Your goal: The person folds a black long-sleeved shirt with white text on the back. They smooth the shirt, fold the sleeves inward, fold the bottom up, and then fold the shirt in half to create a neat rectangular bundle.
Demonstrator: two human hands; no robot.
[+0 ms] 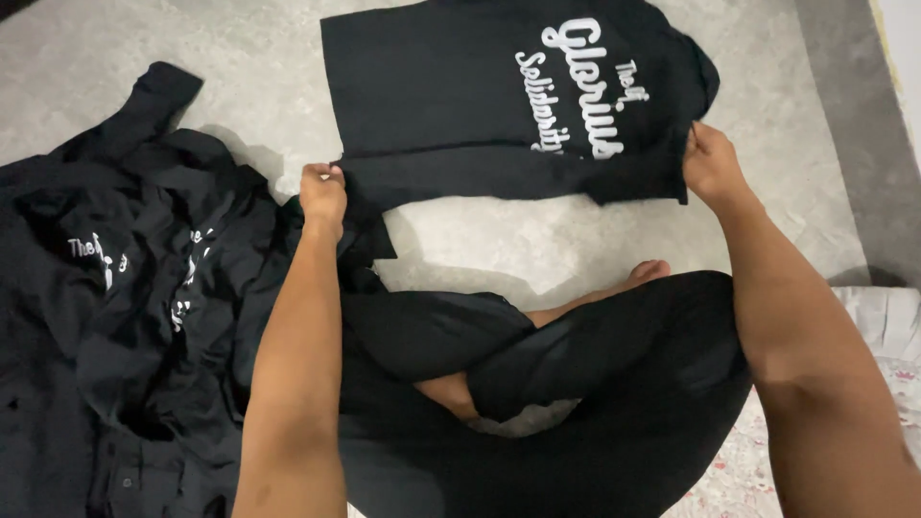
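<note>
One black shirt with white lettering lies flat on the grey floor before my crossed legs. My left hand pinches its near-left edge, my right hand its near-right corner, fingers clenched. A heap of black shirts, uncountable, sits left.

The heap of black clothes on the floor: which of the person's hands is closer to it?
Left. The left hand grips the near edge of the spread black shirt right beside the heap of black clothes. The right hand holds the shirt's opposite corner, far across from the heap.
</note>
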